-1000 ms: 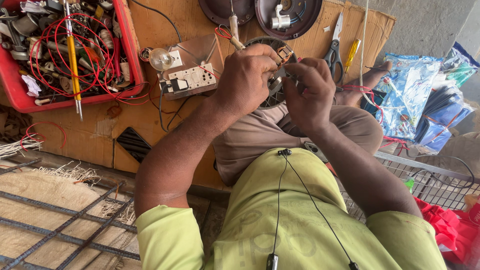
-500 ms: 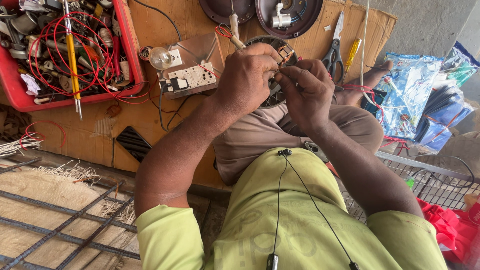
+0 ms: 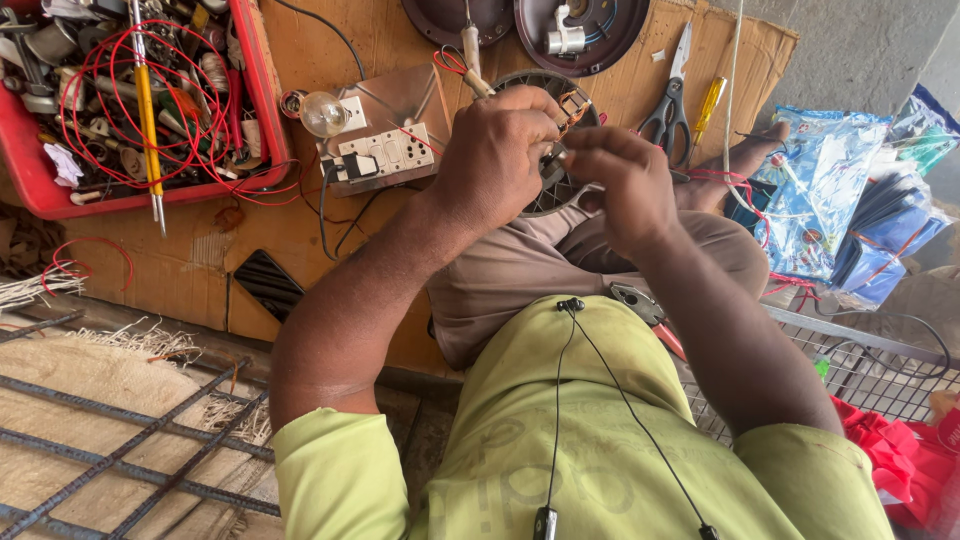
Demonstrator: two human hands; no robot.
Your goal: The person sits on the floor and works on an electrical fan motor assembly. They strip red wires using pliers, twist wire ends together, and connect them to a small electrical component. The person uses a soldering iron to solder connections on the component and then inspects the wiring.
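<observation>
A small metal part (image 3: 572, 106) is pinched between the left hand (image 3: 497, 155) and right hand (image 3: 628, 185) above a round fan motor (image 3: 545, 190); a red tray (image 3: 262, 95) is seen nearby.

matt brown cardboard sheet (image 3: 300, 215) on the floor; glossy red plastic tray (image 3: 262, 90) far left; shiny metal scissors (image 3: 668, 110); crinkled glossy plastic bags (image 3: 830, 180) at right.

I see a round, dark motor part with a slotted, ribbed rim (image 3: 545, 190) held upright over my lap, near the middle of the scene. Only its curved rim and slots show; hands cover most of it. A small copper-coloured piece (image 3: 573, 105) sits at its far upper edge.
</observation>
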